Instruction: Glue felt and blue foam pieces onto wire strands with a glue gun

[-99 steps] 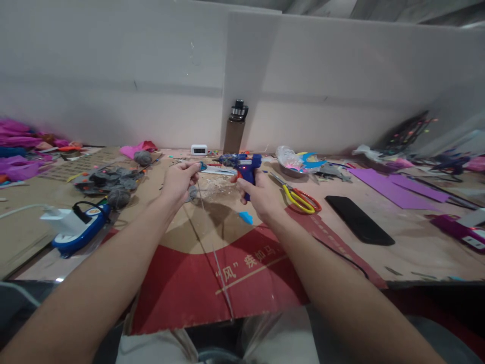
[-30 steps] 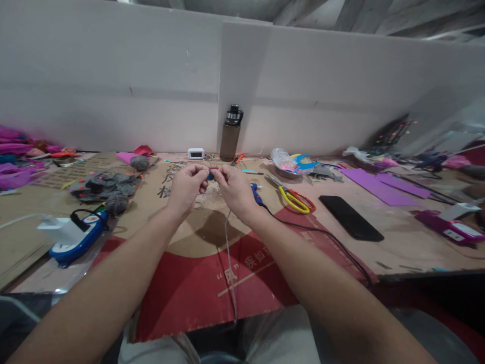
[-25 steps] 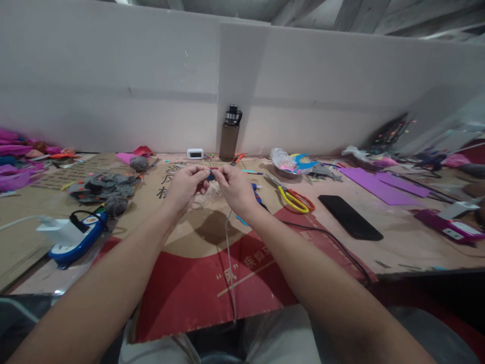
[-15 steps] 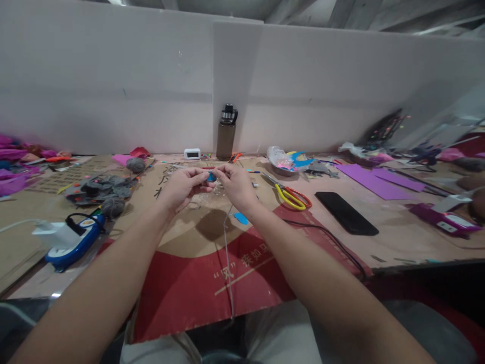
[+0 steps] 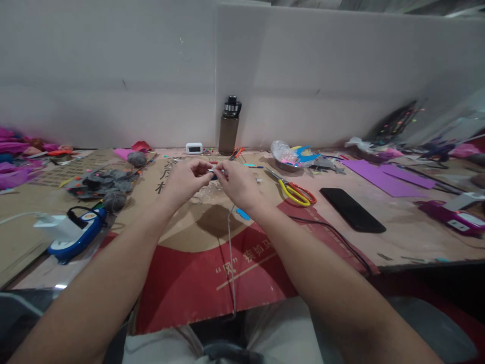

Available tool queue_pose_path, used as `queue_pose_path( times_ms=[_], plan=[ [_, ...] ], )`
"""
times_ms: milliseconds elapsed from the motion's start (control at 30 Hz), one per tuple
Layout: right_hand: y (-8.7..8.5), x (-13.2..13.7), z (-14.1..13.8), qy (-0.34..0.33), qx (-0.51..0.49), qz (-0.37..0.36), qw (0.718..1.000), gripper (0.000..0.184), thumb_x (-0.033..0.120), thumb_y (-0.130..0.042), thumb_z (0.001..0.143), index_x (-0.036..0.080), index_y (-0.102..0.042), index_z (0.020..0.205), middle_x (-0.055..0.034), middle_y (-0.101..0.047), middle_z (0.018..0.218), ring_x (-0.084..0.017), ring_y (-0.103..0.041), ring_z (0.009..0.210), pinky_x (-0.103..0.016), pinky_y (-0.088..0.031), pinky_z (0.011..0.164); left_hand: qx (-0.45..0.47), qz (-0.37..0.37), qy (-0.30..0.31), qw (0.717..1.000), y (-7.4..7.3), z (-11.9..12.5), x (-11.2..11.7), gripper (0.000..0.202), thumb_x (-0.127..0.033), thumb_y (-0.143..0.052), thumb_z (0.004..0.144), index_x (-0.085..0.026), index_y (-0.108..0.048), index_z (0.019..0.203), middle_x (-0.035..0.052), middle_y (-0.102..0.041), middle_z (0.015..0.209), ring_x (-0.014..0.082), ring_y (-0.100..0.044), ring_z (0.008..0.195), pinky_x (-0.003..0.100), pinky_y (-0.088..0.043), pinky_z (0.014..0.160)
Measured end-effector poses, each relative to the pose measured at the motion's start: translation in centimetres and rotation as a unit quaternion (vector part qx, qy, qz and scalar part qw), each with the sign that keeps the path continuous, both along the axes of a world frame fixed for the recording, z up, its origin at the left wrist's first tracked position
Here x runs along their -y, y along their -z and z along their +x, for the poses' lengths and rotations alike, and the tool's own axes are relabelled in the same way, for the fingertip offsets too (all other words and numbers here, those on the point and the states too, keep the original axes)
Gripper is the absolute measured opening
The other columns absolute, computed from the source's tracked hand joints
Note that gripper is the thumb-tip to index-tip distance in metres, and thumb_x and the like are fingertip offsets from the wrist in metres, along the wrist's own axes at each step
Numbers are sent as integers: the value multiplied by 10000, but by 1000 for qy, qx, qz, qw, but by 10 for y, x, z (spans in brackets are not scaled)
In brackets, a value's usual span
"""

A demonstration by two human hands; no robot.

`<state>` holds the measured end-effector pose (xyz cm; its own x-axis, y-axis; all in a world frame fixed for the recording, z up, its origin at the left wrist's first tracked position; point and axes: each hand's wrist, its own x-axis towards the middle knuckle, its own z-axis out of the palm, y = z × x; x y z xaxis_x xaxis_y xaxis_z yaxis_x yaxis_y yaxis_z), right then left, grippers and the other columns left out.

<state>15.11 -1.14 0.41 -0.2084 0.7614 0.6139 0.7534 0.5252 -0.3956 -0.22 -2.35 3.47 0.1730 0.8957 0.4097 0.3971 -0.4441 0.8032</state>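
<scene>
My left hand (image 5: 189,178) and my right hand (image 5: 238,184) meet above the cardboard, thumbs and forefingers pinched together. Between the fingertips is a small dark-blue piece (image 5: 213,177), mostly covered; its exact kind does not show. A thin grey strand of yarn (image 5: 230,237) hangs below my right hand, down over the cardboard's front edge. Just under my right wrist lies a flat light-blue cutout (image 5: 243,214). The red and tan cardboard sheet (image 5: 182,288) beneath my hands bears scraps and printed characters.
Yellow-and-orange-handled scissors (image 5: 295,194) and a black phone (image 5: 352,210) lie to the right. Behind stand a bottle (image 5: 229,129) and a small white clock (image 5: 194,148). At left are a blue power strip (image 5: 78,237) and grey yarn balls (image 5: 114,201). Purple sheets (image 5: 386,177) lie far right.
My fingertips have shifted around the blue piece, and less of it shows. My left hand's fingers have turned and curled more. The view has tilted slightly down.
</scene>
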Motion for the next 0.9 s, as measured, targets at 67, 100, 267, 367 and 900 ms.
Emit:
queue_pose_path(
  times_ms=[67,100,267,367,900],
  plan=[
    [0,1,-1,7,26,9,1000,238,323,-448,933,188,-642,907,-77,-676,849,-193,-571,761,-301,-336,665,11,-6,6,1000,-2,1,2,142,-118,-679,689,-158,-734,813,17,-643,562,92,-523,447,188,-355,426],
    [-1,2,-1,6,34,12,999,242,324,-441,937,187,-638,908,-81,-676,867,-196,-572,775,-304,-335,671,13,-9,11,1000,-2,1,3,128,-117,-674,691,-160,-734,796,15,-640,552,91,-517,435,187,-353,419],
    [-3,6,-2,-4,36,7,999,238,306,-426,947,176,-619,894,-96,-670,918,-212,-577,835,-315,-338,703,0,-12,-3,1000,0,1,3,84,-134,-643,711,-155,-709,663,27,-648,539,98,-543,423,190,-392,431],
    [-3,9,-4,-1,-19,11,1000,212,313,-430,945,179,-594,936,-90,-656,916,-204,-564,837,-312,-344,710,20,-20,-24,999,2,1,2,82,-122,-636,710,-142,-707,676,31,-653,545,97,-554,424,185,-407,430],
    [16,-2,-10,-36,-179,-42,982,140,300,-468,893,204,-499,796,-2,-561,736,-137,-485,680,-266,-355,635,192,-92,-12,977,10,9,-4,81,-142,-677,724,-140,-642,651,36,-636,573,96,-563,475,188,-447,442]
  ],
)
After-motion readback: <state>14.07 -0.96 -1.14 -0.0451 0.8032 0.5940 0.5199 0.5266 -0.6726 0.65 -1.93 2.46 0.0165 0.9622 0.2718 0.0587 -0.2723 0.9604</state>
